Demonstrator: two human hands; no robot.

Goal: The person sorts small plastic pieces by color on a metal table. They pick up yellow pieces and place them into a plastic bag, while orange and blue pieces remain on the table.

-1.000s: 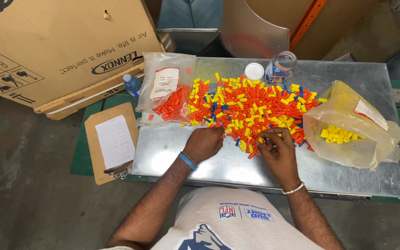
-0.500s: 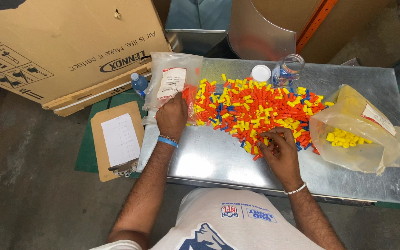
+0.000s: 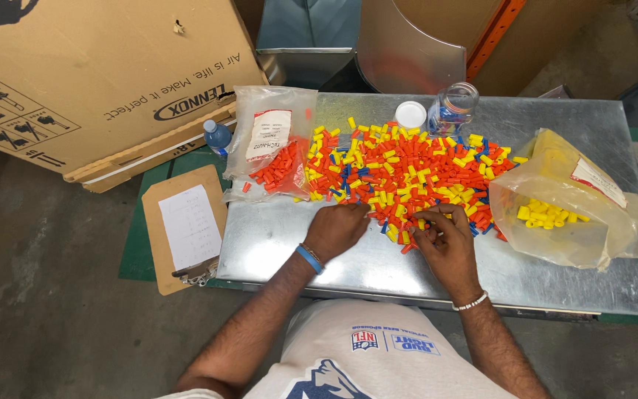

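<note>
Head view shows my left hand (image 3: pixel 340 230) curled loosely, fingers together, at the near edge of the cap pile (image 3: pixel 400 174) — whether it pinches a cap I cannot tell. My right hand (image 3: pixel 444 240) sits just beside it, fingertips (image 3: pixel 428 225) closed among orange and yellow caps; what they clamp is hidden. I judge the step as sorting by colour — picking singles from the pile. The next move calls for a fine pinch on one cap without dragging its neighbours. Beyond the left hand lies the orange bag (image 3: pixel 278 144); right of the right hand, the yellow bag (image 3: pixel 566 214). Caps lie every way; the pile's long axis runs left to right across the table (image 3: pixel 275 244).
</note>
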